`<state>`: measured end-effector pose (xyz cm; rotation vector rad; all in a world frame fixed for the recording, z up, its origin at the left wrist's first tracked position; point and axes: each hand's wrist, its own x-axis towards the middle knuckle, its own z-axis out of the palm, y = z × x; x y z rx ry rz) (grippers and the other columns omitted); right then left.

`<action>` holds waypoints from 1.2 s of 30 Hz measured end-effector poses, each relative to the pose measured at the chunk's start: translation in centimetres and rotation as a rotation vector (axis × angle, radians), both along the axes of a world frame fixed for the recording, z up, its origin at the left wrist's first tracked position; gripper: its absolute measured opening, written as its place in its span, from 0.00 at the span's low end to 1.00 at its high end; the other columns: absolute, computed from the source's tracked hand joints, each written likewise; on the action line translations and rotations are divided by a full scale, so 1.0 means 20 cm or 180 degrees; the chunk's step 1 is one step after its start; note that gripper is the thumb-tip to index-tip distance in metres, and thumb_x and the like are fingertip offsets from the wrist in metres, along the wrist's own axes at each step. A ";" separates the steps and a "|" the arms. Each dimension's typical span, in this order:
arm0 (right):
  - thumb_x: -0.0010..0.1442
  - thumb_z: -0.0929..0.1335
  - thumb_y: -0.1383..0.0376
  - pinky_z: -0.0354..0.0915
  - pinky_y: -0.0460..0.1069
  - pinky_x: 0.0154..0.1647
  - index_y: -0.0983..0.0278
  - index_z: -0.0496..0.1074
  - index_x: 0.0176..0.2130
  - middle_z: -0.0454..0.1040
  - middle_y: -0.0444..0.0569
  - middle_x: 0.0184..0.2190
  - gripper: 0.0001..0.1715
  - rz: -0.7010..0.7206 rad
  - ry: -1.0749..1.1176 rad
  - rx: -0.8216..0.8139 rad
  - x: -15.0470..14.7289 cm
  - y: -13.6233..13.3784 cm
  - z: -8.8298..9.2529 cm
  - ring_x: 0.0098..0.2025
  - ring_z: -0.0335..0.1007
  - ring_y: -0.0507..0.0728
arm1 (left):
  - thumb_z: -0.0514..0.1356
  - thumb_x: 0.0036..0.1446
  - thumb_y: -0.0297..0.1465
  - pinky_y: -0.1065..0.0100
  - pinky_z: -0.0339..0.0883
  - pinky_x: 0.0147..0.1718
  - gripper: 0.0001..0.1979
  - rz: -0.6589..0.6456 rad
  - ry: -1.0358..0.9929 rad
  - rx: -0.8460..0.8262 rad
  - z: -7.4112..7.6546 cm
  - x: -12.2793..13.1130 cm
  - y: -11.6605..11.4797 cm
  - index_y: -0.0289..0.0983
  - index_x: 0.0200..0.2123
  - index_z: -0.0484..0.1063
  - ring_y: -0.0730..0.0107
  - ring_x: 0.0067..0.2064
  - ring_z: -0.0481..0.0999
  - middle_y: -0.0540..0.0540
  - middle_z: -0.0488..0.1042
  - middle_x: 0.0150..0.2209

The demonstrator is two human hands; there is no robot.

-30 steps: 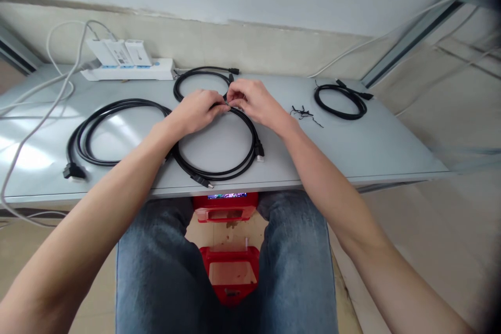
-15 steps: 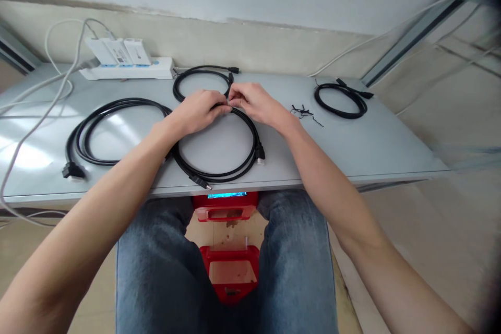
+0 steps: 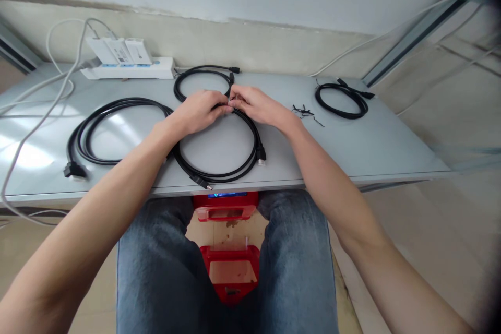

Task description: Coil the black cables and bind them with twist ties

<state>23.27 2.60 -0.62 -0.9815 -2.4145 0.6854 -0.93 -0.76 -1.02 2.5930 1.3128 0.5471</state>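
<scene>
A coiled black cable (image 3: 256, 138) lies near the table's front edge, its two plugs at the lower right and bottom of the loop. My left hand (image 3: 203, 109) is closed at the top of this coil, thumb and fingers pinched together. Just right of it my right hand (image 3: 252, 103) is also closed in a pinch, fingertips almost touching the left ones. What sits between the fingertips is too small to make out. Behind the hands lies another black coil (image 3: 201, 69). A larger coil (image 3: 84, 138) rests at the left, partly behind my left forearm.
Several short black ties (image 3: 303, 111) lie right of my hands. Farther right is one more coiled cable (image 3: 341, 112). A white power strip (image 3: 162, 69) with chargers stands at the back left, and white cords hang over the table's (image 3: 376, 151) left side.
My right hand's fingers have shifted very slightly at the top of the coil. The cables on the table have not visibly moved.
</scene>
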 end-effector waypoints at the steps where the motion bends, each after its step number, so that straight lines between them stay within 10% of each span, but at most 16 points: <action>1: 0.78 0.69 0.65 0.61 0.52 0.44 0.58 0.69 0.42 0.70 0.43 0.34 0.08 0.0024 0.0000 -0.0040 0.00 0.00 0.00 0.39 0.62 0.58 | 0.57 0.80 0.44 0.55 0.70 0.50 0.19 -0.0009 0.0019 -0.0010 0.00 0.00 0.00 0.40 0.50 0.85 0.51 0.45 0.80 0.38 0.85 0.43; 36: 0.67 0.79 0.64 0.74 0.55 0.41 0.59 0.74 0.36 0.78 0.48 0.32 0.12 -0.0229 0.0623 -0.0263 0.00 0.05 0.00 0.40 0.78 0.61 | 0.56 0.79 0.44 0.53 0.72 0.51 0.21 0.0087 0.0037 0.0065 0.01 0.01 0.00 0.40 0.49 0.87 0.48 0.48 0.82 0.36 0.86 0.46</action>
